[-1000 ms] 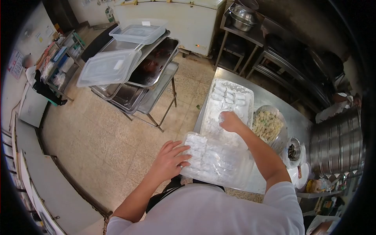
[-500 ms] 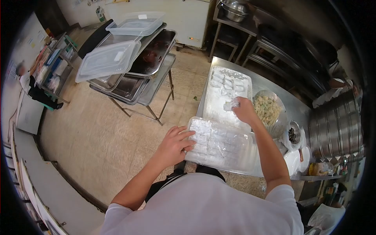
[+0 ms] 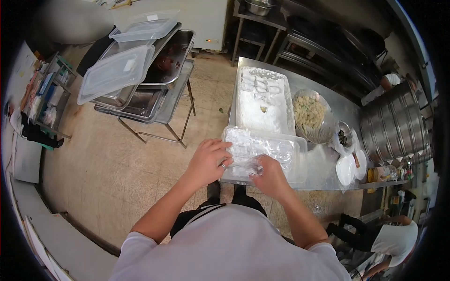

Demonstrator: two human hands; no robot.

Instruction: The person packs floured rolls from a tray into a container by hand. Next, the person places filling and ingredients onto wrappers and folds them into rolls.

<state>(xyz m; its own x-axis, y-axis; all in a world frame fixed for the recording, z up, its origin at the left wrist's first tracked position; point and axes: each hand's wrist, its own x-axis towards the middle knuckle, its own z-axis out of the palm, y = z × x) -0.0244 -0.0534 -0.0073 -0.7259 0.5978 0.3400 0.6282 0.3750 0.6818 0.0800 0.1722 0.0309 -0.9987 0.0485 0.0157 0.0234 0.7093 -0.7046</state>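
Observation:
My right hand (image 3: 271, 177) is lowered into the clear plastic container (image 3: 300, 161), its fingers closed on a small white floured roll (image 3: 256, 170). Rows of similar white pieces lie in that container. My left hand (image 3: 206, 161) is at the container's left side, fingertips bent over the rim and touching it. Beyond stands a white tray (image 3: 286, 107) dusted with flour, with several floured rolls (image 3: 260, 85) at its far end. To the right of the tray is a metal bowl (image 3: 326, 133) of pale, chunky filling with green bits (image 3: 309, 112).
A steel table (image 3: 323, 164) carries the containers. White plates (image 3: 346, 169), a small bowl (image 3: 346, 133) and stacked steel steamers (image 3: 396, 136) stand right. A metal rack (image 3: 180, 79) with trays and plastic lids (image 3: 115, 72) is left. A person (image 3: 393, 241) bends at lower right.
My right hand has moved from the floured tray back toward me into the plastic container, carrying a white roll. My left hand stays at the container's left side. The view has shifted slightly.

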